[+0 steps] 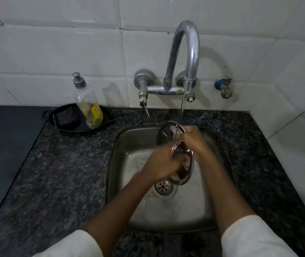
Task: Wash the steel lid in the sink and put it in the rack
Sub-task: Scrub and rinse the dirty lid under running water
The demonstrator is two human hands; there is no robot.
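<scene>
The round steel lid point(184, 173) is held tilted over the steel sink point(129, 145), under the running stream from the tap point(187, 52). My right hand point(194, 140) grips the lid's upper right edge. My left hand point(161, 164) lies across its left face, blurred, fingers pressed on the metal. Water strikes near the lid's top rim. Both hands hide most of the lid; its lower rim shows above the drain point(163, 187). No rack is in view.
A black tray point(109, 117) at the back left of the granite counter point(55, 173) carries a dark scrubber point(67, 117) and a clear soap bottle point(88, 106). A small valve point(224, 87) sticks out of the tiled wall at right.
</scene>
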